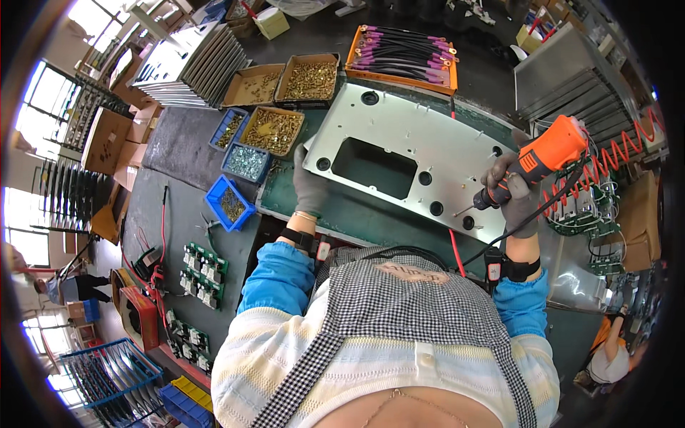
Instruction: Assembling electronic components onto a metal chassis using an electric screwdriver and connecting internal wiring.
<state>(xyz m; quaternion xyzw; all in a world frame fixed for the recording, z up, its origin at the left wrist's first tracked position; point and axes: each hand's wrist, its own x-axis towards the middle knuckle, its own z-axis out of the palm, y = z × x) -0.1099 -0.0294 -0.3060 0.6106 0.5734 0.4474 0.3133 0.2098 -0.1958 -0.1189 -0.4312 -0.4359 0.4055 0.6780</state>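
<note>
A silvery metal panel (389, 135) with a rectangular cutout, black round grommets and several small studs lies slanted in front of me. My left hand (310, 187), in a grey glove, holds the panel by its left end. In my right hand (515, 202), also gloved, is an orange and black electric screwdriver (546, 151), my fingers closed around its body. Its thin bit points left and down, the tip at the panel's lower right part, close to a stud. Whether the tip touches metal, I cannot tell.
Left of the panel sit bins of brass hardware (272, 130) and blue bins (246, 162) of small parts. Black cables with purple ends fill an orange tray (403, 58). Stacked metal panels (578, 78) and circuit boards (581, 207) flank the right; a red coiled hose (628, 150) hangs nearby.
</note>
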